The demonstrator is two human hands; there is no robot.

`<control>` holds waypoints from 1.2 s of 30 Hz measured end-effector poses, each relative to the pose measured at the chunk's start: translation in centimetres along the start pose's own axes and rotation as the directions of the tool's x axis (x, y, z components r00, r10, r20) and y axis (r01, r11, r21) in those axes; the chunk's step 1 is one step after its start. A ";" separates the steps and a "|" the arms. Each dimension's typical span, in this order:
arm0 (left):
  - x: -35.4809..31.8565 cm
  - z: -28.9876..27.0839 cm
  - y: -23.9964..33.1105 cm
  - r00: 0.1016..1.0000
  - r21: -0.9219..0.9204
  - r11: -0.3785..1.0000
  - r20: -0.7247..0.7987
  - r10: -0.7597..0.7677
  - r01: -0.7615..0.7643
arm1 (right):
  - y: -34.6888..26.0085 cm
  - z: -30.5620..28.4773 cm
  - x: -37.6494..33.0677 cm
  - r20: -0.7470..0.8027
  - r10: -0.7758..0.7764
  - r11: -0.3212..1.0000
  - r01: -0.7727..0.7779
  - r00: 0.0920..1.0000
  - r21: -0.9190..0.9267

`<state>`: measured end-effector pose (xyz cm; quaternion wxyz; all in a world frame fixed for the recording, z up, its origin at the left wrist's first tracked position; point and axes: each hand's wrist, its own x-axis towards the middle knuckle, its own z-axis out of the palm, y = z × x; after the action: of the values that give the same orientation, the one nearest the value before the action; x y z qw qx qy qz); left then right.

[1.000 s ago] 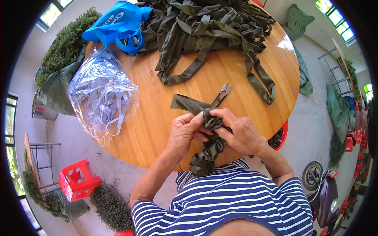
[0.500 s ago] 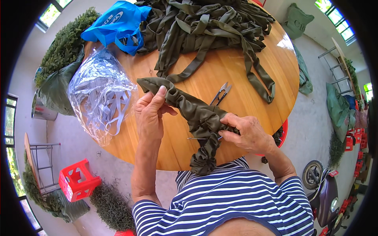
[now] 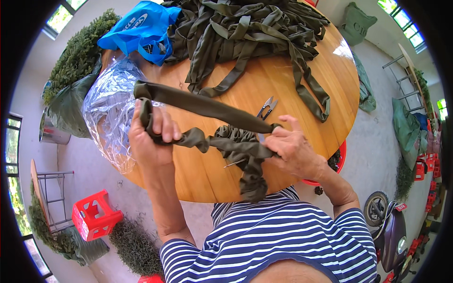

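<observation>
Holding olive fabric strip (image 3: 205,106) between hands (image 3: 151,141) (image 3: 297,152)

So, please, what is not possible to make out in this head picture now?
In the head view:
Dark green strip: its part in the right hand is hidden by that hand.
Thin metal rod: gathered fabric covers one end; its kind is unclear.
Fabric pile: cut off by the top edge.
Red basin: partly hidden by the tabletop.
</observation>
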<state>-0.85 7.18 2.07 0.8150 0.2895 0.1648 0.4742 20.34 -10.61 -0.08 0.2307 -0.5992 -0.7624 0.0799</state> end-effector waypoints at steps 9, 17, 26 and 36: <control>-0.1 2.9 -4.3 0.995 0.079 0.997 -0.103 0.008 0.000 | -0.9 -0.7 2.1 0.107 -0.024 0.962 -0.006 0.994 0.273; 1.5 -1.4 -2.2 0.999 -0.136 0.990 -0.025 -0.045 0.042 | 0.5 -0.9 0.1 0.166 0.054 0.996 -0.064 0.985 0.059; -1.0 3.2 -6.1 0.984 0.111 0.993 -0.165 0.066 -0.048 | -3.4 -1.7 4.7 0.007 0.178 0.945 -0.173 0.984 0.278; -4.0 3.1 -8.8 1.000 0.050 0.999 0.002 0.001 -0.001 | -2.5 -0.2 4.5 0.022 0.225 0.667 -0.171 0.974 0.726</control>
<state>4.75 -0.63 -1.08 0.8073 0.3105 0.1757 0.4701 17.47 -7.03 2.23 0.4640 -0.5413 -0.5910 0.3773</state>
